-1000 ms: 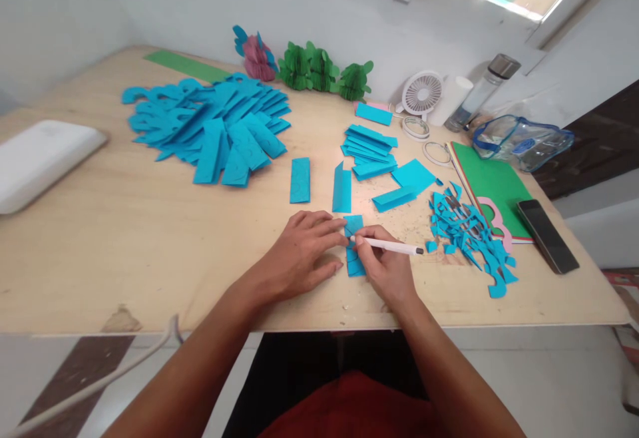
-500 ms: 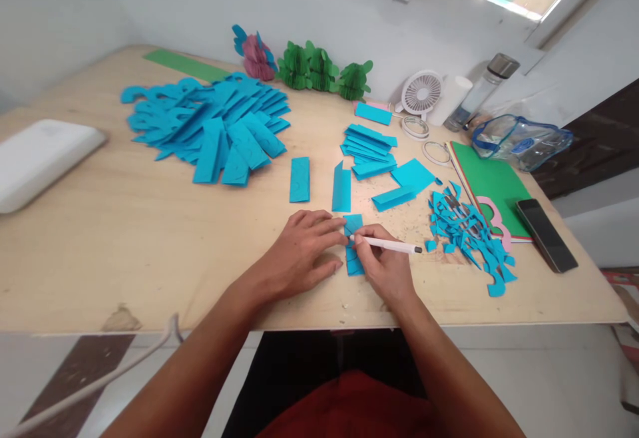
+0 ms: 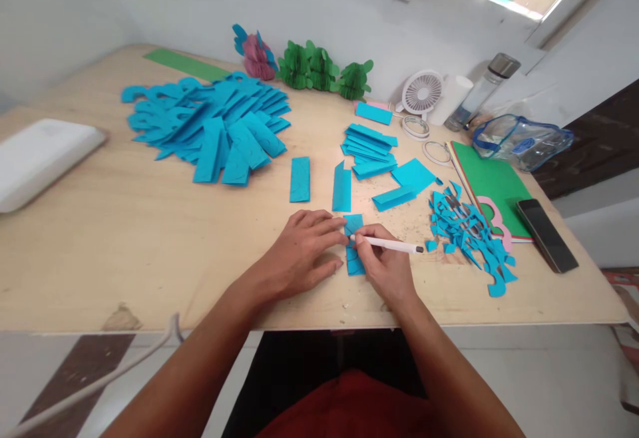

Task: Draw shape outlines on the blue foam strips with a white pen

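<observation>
A folded blue paper strip (image 3: 355,265) lies upright before me near the table's front edge, with dark curved lines drawn on it. My left hand (image 3: 307,251) rests flat with fingers spread, its fingertips touching the strip's left edge. In my right hand (image 3: 387,261) is a white pen (image 3: 392,245), pinched near its tip, which meets the middle of the strip. Just beyond stand a half-open folded blue paper (image 3: 342,188) and a flat marked blue piece (image 3: 300,180).
Marked and cut blue papers are heaped (image 3: 210,118) at the back left. Folded blue papers (image 3: 369,145) lie ahead, blue scraps (image 3: 464,225) to the right. A phone (image 3: 546,235), green paper (image 3: 499,185), a small fan (image 3: 422,93) and a bottle (image 3: 482,92) occupy the right side.
</observation>
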Tool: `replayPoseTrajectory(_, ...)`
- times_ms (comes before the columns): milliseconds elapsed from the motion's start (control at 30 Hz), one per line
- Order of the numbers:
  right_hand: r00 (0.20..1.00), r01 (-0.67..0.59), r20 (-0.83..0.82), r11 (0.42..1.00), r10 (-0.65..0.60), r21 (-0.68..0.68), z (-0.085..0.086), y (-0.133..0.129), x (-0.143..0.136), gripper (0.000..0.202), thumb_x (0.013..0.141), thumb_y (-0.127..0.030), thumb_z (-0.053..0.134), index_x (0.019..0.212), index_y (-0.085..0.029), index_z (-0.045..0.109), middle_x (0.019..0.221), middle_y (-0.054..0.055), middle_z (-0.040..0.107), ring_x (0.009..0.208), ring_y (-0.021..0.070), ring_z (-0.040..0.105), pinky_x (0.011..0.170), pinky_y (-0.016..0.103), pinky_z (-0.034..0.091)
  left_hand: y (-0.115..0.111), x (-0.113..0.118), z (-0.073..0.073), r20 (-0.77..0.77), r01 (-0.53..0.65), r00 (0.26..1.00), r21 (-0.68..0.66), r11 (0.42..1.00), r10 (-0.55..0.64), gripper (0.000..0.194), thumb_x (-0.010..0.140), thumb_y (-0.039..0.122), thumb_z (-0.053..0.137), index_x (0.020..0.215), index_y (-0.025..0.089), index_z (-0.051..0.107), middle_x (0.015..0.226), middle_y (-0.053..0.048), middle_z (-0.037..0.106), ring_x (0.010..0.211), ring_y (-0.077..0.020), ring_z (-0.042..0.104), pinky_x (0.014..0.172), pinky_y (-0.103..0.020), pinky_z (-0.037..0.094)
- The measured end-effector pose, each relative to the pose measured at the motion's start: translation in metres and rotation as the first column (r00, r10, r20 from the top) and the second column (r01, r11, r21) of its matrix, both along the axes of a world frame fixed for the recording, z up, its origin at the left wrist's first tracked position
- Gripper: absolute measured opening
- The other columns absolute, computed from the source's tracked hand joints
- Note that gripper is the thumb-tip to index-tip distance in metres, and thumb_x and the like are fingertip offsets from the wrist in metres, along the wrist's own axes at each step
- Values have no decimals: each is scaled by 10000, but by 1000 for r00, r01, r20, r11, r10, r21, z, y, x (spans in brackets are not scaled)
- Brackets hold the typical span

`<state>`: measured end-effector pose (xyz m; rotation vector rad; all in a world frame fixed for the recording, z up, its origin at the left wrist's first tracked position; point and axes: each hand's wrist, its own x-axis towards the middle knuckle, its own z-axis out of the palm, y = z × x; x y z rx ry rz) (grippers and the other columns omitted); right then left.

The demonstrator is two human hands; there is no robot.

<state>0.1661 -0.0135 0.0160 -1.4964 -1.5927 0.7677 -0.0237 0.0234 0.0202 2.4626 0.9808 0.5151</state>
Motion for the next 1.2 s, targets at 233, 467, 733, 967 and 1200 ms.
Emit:
replayPoseTrajectory(233,1000,2,-16,1000,-2,-6,1,0,-1,131,898,-284,526,869,-211,630,737,14,651,631,140,563,537,234,429,0,0,1,-6,3,1000,2,1000,-3,319,861,272,556,1168,257,641,1420,-64,557,1310,-303,456,1092,-553,305)
replayPoseTrajectory(467,1000,-3,-11,1000,3,-12,1,0,0,135,895,-288,526,859,-212,632,726,13,647,616,137,557,520,231,415,0,-1,1,6,-1,1000,-4,1000,1,323,861,270,559,1174,268,638,1424,-56,553,1317,-301,450,1102,-549,298)
replayPoseTrajectory(733,1000,-1,6,1000,1,1,1,0,0,133,898,-282,525,871,-212,634,734,12,652,627,139,566,534,233,427,0,0,2,-4,2,1000,-13,1000,-2,327,866,271,553,1182,259,636,1428,-62,549,1320,-301,447,1100,-551,296)
replayPoseTrajectory(967,1000,-6,20,1000,6,15,0,0,0,136,905,-278,521,869,-210,633,742,17,659,636,144,579,545,238,445,0,-1,0,1,-1,1000,-6,1000,1,330,862,273,556,1183,264,635,1427,-57,549,1319,-294,443,1102,-547,292)
replayPoseTrajectory(1200,1000,-5,22,1000,5,10,1,0,0,131,899,-283,522,865,-219,631,747,17,662,647,148,589,564,243,451,0,-1,0,1,0,1000,1,1000,0,330,863,275,550,1182,263,636,1431,-57,547,1318,-298,446,1104,-550,294)
